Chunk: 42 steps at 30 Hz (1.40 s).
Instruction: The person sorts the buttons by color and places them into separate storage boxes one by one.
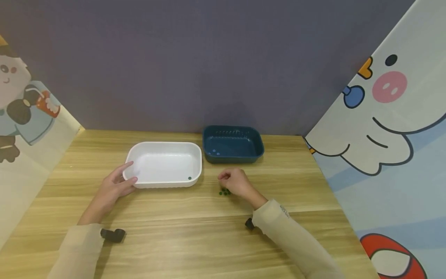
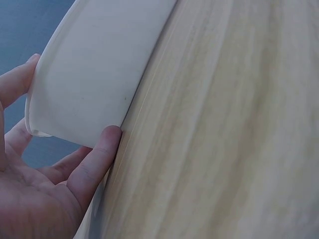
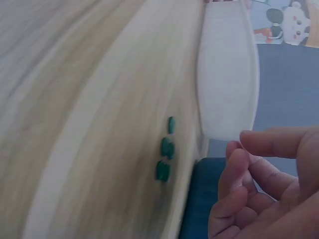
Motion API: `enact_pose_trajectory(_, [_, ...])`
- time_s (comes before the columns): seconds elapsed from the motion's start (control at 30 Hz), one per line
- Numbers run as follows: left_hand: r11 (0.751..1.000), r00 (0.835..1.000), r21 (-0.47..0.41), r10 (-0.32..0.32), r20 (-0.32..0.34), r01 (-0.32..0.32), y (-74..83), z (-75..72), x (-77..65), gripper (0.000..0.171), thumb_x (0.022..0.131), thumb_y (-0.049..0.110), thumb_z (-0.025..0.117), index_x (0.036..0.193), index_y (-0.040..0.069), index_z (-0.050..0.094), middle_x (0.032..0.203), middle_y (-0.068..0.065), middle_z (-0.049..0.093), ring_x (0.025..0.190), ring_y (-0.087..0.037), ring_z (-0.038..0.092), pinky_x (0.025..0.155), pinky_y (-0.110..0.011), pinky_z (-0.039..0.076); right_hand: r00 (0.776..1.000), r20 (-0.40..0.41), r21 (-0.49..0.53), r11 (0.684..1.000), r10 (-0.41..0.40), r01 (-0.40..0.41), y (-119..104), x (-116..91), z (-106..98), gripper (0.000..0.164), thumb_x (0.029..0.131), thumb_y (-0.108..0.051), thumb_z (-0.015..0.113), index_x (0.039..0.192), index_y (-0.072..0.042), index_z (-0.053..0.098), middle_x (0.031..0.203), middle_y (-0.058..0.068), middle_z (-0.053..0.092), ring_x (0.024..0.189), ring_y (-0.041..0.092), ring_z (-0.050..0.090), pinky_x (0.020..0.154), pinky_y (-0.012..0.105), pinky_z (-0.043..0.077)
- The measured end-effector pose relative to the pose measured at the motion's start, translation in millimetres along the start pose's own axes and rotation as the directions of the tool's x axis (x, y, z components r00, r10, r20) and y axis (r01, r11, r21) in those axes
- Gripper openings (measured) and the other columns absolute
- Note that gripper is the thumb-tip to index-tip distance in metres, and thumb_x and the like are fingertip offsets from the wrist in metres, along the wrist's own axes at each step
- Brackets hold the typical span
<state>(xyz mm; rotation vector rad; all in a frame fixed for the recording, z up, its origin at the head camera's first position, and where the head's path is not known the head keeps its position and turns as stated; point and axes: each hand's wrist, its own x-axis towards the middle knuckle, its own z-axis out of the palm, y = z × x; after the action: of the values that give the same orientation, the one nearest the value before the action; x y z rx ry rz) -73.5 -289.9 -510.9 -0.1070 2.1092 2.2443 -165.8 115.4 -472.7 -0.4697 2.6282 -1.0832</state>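
A white rectangular basin (image 1: 163, 185) stands on the wooden table, with one small green piece (image 1: 189, 178) inside near its right front corner. My left hand (image 1: 116, 184) holds the basin's left end, thumb at the front side and fingers around the end and rim. Right of the basin, my right hand (image 1: 238, 182) hovers over several small green pieces (image 1: 224, 192) lying on the table. In the right wrist view its thumb and index fingertips (image 3: 245, 137) come together and the other fingers curl in. I cannot tell whether a piece is between them.
A dark blue basket (image 1: 233, 159) stands behind my right hand, close to the white basin's right end, with two small round marks or pieces on its floor. A grey panel (image 1: 195, 69) rises behind the table, and cartoon-printed panels (image 1: 376, 128) flank it.
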Motion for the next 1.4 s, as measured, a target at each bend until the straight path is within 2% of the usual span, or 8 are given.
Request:
enact_pose_trajectory(0.13, [1.000,1.000,0.004,-0.006,-0.002,0.006,-0.5,-0.5,0.0,0.072,0.098,0.008,0.066,0.159,0.008,0.027,0.156,-0.042,0.010,0.100,-0.004,0.066,0.086,-0.028,0.056,0.999,0.005,-0.136,0.989,-0.050,0.050,6,-1,2,0.005,0.087,-0.004,0.072,0.089,-0.007,0.076,0.079,-0.002,0.068,0.073,0.012,0.060,0.069,0.028,0.054])
enact_pose_trajectory(0.4, [1.000,1.000,0.020,-0.004,-0.002,0.004,-0.5,-0.7,0.7,0.071,0.099,0.011,0.065,0.159,0.007,0.027,0.154,-0.043,0.012,0.099,-0.003,0.066,0.086,-0.028,0.056,0.999,0.034,-0.304,0.952,-0.032,0.041,10,-3,5,0.011,0.088,-0.007,0.072,0.081,-0.015,0.072,0.076,-0.006,0.065,0.070,0.012,0.056,0.068,0.030,0.051])
enact_pose_trajectory(0.7, [1.000,1.000,0.011,-0.001,0.003,0.001,-0.4,-1.0,1.8,0.072,0.099,0.009,0.065,0.159,0.006,0.026,0.155,-0.043,0.011,0.098,-0.003,0.067,0.086,-0.029,0.056,0.998,0.048,-0.385,0.921,-0.036,0.052,14,-5,8,0.009,0.087,-0.012,0.074,0.080,-0.018,0.072,0.076,-0.007,0.064,0.071,0.013,0.056,0.071,0.033,0.052])
enact_pose_trajectory(0.9, [1.000,1.000,0.007,-0.003,0.004,0.002,-1.4,-1.3,2.1,0.072,0.099,0.009,0.066,0.159,0.007,0.027,0.155,-0.043,0.010,0.099,-0.004,0.067,0.085,-0.028,0.056,0.999,0.043,-0.427,0.904,-0.013,0.031,14,-7,11,0.011,0.088,-0.015,0.075,0.079,-0.019,0.070,0.074,-0.008,0.061,0.070,0.014,0.055,0.067,0.033,0.050])
enact_pose_trajectory(1.4, [1.000,1.000,0.009,-0.012,-0.002,0.012,1.5,0.5,0.9,0.072,0.099,0.010,0.066,0.159,0.006,0.026,0.157,-0.042,0.007,0.097,-0.003,0.067,0.086,-0.028,0.056,0.997,0.073,-0.496,0.868,0.002,0.035,9,-7,12,0.017,0.089,-0.013,0.070,0.074,-0.020,0.064,0.076,-0.007,0.059,0.070,0.013,0.054,0.064,0.031,0.049])
